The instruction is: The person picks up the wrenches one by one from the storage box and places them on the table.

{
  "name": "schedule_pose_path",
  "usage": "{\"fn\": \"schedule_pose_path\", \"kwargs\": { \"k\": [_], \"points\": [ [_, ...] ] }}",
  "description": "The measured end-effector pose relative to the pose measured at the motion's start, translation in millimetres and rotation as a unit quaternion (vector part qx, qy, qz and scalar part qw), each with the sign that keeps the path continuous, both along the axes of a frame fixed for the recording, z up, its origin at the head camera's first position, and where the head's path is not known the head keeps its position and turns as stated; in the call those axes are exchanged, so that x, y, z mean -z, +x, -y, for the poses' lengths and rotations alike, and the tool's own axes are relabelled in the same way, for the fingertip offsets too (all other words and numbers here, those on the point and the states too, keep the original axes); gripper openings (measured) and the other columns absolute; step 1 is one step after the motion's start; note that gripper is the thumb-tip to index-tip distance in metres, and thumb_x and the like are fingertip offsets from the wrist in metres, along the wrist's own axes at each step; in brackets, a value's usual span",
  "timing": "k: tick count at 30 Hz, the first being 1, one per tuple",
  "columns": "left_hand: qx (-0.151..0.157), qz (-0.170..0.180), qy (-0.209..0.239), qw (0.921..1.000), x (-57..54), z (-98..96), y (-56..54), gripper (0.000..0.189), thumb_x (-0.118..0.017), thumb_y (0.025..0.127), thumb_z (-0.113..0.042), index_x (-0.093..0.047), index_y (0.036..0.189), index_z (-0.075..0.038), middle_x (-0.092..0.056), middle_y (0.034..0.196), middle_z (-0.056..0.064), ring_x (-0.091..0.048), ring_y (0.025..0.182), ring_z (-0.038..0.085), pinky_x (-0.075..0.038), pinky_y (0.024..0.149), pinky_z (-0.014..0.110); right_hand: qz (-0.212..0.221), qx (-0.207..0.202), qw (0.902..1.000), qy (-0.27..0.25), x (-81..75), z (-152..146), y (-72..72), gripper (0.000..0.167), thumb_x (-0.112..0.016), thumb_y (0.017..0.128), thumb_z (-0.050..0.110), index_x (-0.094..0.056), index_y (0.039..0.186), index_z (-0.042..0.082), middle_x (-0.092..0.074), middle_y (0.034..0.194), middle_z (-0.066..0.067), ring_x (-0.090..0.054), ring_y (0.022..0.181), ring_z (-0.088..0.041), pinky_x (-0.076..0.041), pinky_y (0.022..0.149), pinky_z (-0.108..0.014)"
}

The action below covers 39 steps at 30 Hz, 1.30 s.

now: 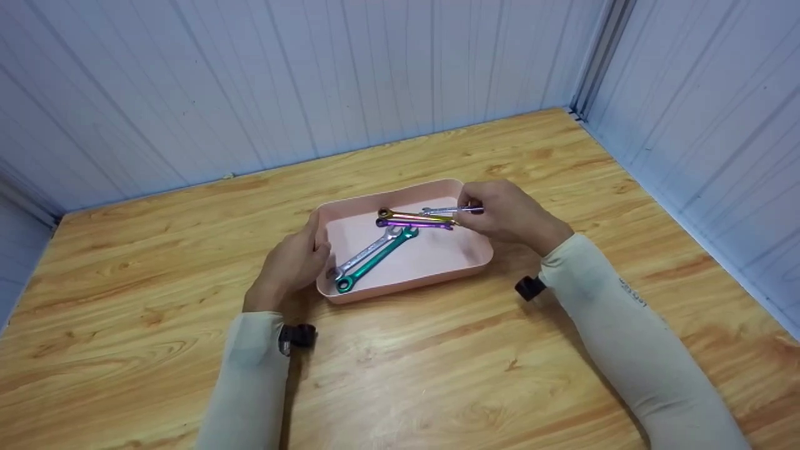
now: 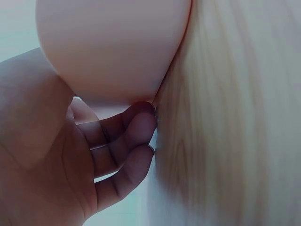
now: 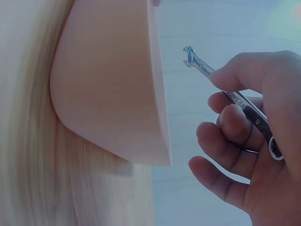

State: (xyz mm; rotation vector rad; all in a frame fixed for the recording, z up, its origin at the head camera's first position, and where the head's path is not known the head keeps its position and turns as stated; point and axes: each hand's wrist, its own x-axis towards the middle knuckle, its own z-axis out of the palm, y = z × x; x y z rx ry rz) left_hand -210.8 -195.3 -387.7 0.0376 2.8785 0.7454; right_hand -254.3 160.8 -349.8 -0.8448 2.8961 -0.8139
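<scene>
A shallow pink tray stands on the wooden table. My left hand grips its left end, thumb over the rim; in the left wrist view the fingers curl against the outer wall. Between thumb and fingers, my right hand pinches a small silver combination wrench above the tray's right end, its open jaw pointing left. Inside the tray, a gold wrench lies beside a purple wrench. Nearer the left end, a silver wrench and a green wrench lie slanted side by side.
The wood-grain table extends around the tray on all sides. White panel walls rise behind it and at both sides. A black wrist-camera mount sits on each sleeved forearm.
</scene>
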Motion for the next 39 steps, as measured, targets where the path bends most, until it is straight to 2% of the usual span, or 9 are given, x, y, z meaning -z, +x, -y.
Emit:
{"fn": "schedule_pose_path", "kwargs": {
  "k": [3, 5, 9, 12, 17, 26, 30, 35, 39],
  "points": [
    [-0.003, 0.009, 0.014, 0.9999, 0.3, 0.6, -0.8, 0.072, -0.043, 0.105, -0.03, -0.003, 0.163, -0.016, -0.051, 0.14, 0.021, -0.052, 0.11, 0.031, -0.039, 0.104, 0.049, 0.006, 0.001, 0.9998, -0.018, 1.8, -3, -3.4, 0.016, -0.069, 0.095, 0.026, -0.067, 0.096, 0.01, -0.065, 0.088, -0.004, -0.056, 0.078, -0.02, -0.048, 0.069, -0.035],
    [-0.003, 0.012, 0.021, 0.9997, 0.8, 1.0, -1.1, 0.073, -0.045, 0.105, -0.031, -0.003, 0.163, -0.016, -0.042, 0.152, 0.019, -0.05, 0.114, 0.031, -0.036, 0.107, 0.05, 0.007, 0.001, 0.9995, -0.031, 3.0, -6, -5.7, 0.015, -0.068, 0.095, 0.025, -0.067, 0.096, 0.01, -0.066, 0.088, -0.004, -0.056, 0.078, -0.02, -0.048, 0.07, -0.036],
    [-0.006, 0.023, 0.031, 0.9992, 2.8, 1.1, -0.6, 0.077, -0.047, 0.104, -0.033, -0.001, 0.163, -0.017, -0.031, 0.159, 0.016, -0.048, 0.125, 0.03, -0.031, 0.112, 0.051, 0.013, 0.012, 0.9986, -0.05, 4.1, -12, -8.2, 0.017, -0.067, 0.096, 0.026, -0.068, 0.096, 0.009, -0.066, 0.09, -0.004, -0.057, 0.079, -0.02, -0.049, 0.073, -0.037],
    [-0.005, 0.026, 0.034, 0.9991, 3.1, 1.4, -0.1, 0.078, -0.048, 0.103, -0.035, 0.001, 0.163, -0.019, -0.029, 0.161, 0.015, -0.045, 0.131, 0.03, -0.026, 0.114, 0.052, 0.013, 0.028, 0.9981, -0.054, 1.9, -17, -8.6, 0.019, -0.066, 0.097, 0.028, -0.068, 0.099, 0.009, -0.066, 0.091, -0.005, -0.056, 0.079, -0.021, -0.048, 0.072, -0.038],
    [0.003, 0.023, 0.043, 0.9988, 3.4, 1.5, 1.4, 0.078, -0.046, 0.103, -0.036, 0.003, 0.163, -0.021, -0.031, 0.16, 0.014, -0.045, 0.133, 0.029, -0.028, 0.113, 0.052, -0.013, 0.03, 0.997, -0.07, -2.5, -23, -7.5, 0.018, -0.066, 0.097, 0.026, -0.068, 0.096, 0.007, -0.064, 0.086, -0.006, -0.052, 0.073, -0.02, -0.044, 0.066, -0.037],
    [-0.018, 0.037, 0.06, 0.9973, 3.7, 0.8, 3.4, 0.078, -0.047, 0.104, -0.037, 0.004, 0.162, -0.025, -0.023, 0.163, 0.011, -0.04, 0.137, 0.028, -0.024, 0.115, 0.052, -0.078, 0.021, 0.9939, -0.075, -0.1, -39, -0.5, 0.011, -0.067, 0.095, 0.019, -0.067, 0.092, 0.008, -0.063, 0.078, -0.002, -0.051, 0.064, -0.016, -0.042, 0.056, -0.03],
    [-0.023, 0.039, 0.051, 0.9976, 0.5, 1.2, 2.5, 0.077, -0.044, 0.105, -0.038, 0.006, 0.162, -0.025, -0.023, 0.163, 0.011, -0.04, 0.138, 0.029, -0.024, 0.115, 0.053, -0.074, 0.032, 0.9932, -0.083, 0.5, -49, 0.7, 0.012, -0.067, 0.095, 0.02, -0.068, 0.093, 0.009, -0.063, 0.078, -0.002, -0.051, 0.064, -0.017, -0.042, 0.056, -0.029],
    [-0.022, 0.036, 0.039, 0.9984, -0.4, -0.2, 2.2, 0.074, -0.04, 0.105, -0.038, 0.006, 0.162, -0.025, -0.031, 0.159, 0.015, -0.048, 0.125, 0.032, -0.031, 0.112, 0.052, -0.066, 0.044, 0.9925, -0.094, 3.8, -57, -4.3, 0.013, -0.066, 0.096, 0.021, -0.069, 0.093, 0.009, -0.064, 0.079, -0.002, -0.052, 0.066, -0.017, -0.043, 0.057, -0.028],
    [-0.019, 0.036, 0.034, 0.9986, 0.7, -2.3, 2.1, 0.074, -0.039, 0.105, -0.039, 0.005, 0.163, -0.024, -0.032, 0.159, 0.016, -0.049, 0.123, 0.032, -0.032, 0.111, 0.052, -0.058, 0.059, 0.9919, -0.096, 9.9, -64, -6.9, 0.012, -0.065, 0.095, 0.02, -0.069, 0.091, 0.009, -0.064, 0.079, -0.002, -0.052, 0.066, -0.018, -0.042, 0.056, -0.027]
  ]
}}
